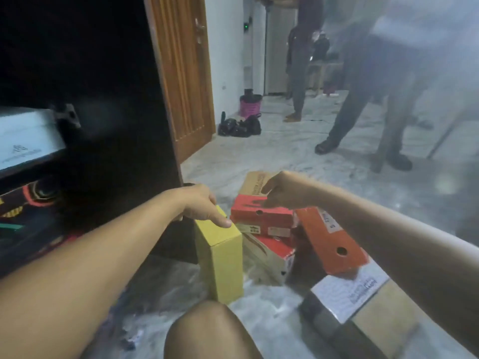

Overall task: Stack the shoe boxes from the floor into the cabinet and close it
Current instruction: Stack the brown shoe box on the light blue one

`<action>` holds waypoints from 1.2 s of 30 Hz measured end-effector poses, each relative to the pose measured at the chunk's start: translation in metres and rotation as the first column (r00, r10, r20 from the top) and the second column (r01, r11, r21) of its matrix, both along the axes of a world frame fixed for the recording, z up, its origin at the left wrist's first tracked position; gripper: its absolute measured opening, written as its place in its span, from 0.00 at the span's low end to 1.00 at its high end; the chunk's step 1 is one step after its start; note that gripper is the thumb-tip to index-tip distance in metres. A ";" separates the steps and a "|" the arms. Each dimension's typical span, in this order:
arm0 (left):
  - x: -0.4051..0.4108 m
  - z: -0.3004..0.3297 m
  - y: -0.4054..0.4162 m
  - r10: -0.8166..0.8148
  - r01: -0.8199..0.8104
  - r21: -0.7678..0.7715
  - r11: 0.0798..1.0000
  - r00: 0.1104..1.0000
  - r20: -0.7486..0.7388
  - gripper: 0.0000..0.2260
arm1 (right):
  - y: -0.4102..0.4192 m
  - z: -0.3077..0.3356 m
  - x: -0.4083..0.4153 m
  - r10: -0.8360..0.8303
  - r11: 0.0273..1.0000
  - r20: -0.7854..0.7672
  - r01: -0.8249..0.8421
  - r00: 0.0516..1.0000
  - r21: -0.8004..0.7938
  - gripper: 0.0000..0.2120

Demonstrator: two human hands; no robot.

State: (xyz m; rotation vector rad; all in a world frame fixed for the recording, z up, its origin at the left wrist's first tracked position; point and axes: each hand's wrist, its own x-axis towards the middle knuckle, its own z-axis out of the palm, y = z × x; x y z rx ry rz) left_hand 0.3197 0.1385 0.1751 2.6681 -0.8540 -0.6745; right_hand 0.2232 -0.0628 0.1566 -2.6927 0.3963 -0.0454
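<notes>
- Location: the shoe boxes lie in a loose heap on the marble floor point(298, 156), just beside the open cabinet point(160, 141). One white box point(26, 136) sits on a shelf inside the dark cabinet; what lies below it is unclear.
- Left hand point(199, 203): rests on the top end of the yellow box point(220, 252), which stands upright on its short end. Fingers are curled over the top edge; the grip looks laid on rather than closed, and the thumb side is hidden.
- Right hand point(282, 190): reaches over the red box point(261, 216) at the top of the heap, fingers apart and pointing down, touching or nearly touching its lid; nothing is clamped.
- Other boxes: an orange box point(331, 239) leans tilted against the heap; a white-labelled box point(347, 294) lies nearest the right forearm.
- Handling judgement: cardboard, stiff at corners, soft in mid-panel; likely light to moderate if shoes are inside. Lids are probably loose, so lifting by the lid risks separation.
- Recommended hold: palms on the opposite long sides, low on the body, or one hand beneath the base.
- Hazard: removing the red box may topple the leaning orange one.
</notes>
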 end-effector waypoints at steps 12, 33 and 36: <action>-0.086 -0.107 -0.175 -0.155 0.134 -0.140 0.981 0.976 -0.154 0.28 | -0.142 -0.114 -0.139 -0.423 0.878 -0.229 0.459 0.877 0.134 0.20; -0.175 -0.259 -0.253 0.104 -0.113 -0.001 0.994 0.918 -0.384 0.20 | -0.152 -0.291 -0.181 -0.888 0.289 -0.329 0.947 0.321 0.142 0.47; -0.188 -0.274 -0.245 0.214 -0.233 0.019 0.972 0.854 -0.474 0.20 | -0.154 -0.300 -0.202 -0.902 0.163 -0.359 0.959 0.240 0.231 0.55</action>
